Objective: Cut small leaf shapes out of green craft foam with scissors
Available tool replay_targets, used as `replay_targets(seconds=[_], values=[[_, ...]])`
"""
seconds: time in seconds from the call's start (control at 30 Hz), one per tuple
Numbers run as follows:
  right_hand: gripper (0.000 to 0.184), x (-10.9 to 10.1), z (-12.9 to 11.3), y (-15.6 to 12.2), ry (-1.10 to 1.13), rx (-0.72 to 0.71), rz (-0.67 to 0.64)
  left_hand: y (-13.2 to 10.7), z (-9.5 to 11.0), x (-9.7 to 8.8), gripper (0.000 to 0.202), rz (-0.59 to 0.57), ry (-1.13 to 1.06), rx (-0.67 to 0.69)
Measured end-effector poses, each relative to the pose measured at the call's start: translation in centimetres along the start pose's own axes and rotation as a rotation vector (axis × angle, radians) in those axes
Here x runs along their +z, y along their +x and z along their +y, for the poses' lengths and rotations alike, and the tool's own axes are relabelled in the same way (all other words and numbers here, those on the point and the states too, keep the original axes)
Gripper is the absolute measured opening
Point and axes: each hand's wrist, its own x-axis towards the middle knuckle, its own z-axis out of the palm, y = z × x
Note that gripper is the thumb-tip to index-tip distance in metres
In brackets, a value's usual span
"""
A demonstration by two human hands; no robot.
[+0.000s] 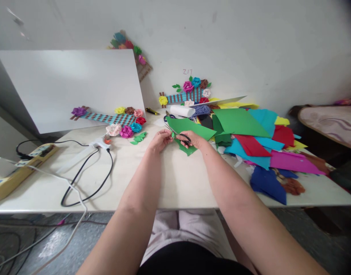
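Note:
My right hand (195,139) is closed around the dark handles of a pair of scissors (185,139), whose blades point up and left. Pinched in the fingers of my left hand (160,140) is a small green paper piece (173,135), right beside the blades. Behind and under the scissors lies a larger green paper sheet (194,129) with a ragged lower edge. Several cut green leaves (139,138) rest on the table to the left of my hands. Another pair of scissors (169,116) lies partly hidden behind the green sheet.
Coloured paper sheets (244,122) pile up on the right. Striped guitar-shaped decorations with paper flowers (109,118) lean at the back, near a white board (69,88). A glue gun (100,143), its black cable, a yellow power strip (23,168) and a yellow cutter (152,111) are on the table.

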Motion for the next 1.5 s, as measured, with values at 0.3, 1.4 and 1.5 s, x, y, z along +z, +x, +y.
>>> replay_targets(seconds=[0.3, 1.4, 1.5], values=[[0.027, 0.3, -0.3, 0.1, 0.032, 0.02, 0.012, -0.1, 0.0, 0.0, 0.01, -0.017, -0.014, 0.003], [0.028, 0.4, 0.0, 0.4, 0.036, 0.003, -0.001, 0.0, 0.1, -0.1, 0.011, -0.013, -0.056, -0.006], [0.029, 0.4, 0.0, 0.4, 0.039, -0.005, -0.001, -0.1, 0.1, 0.0, 0.011, -0.017, -0.061, -0.009]])
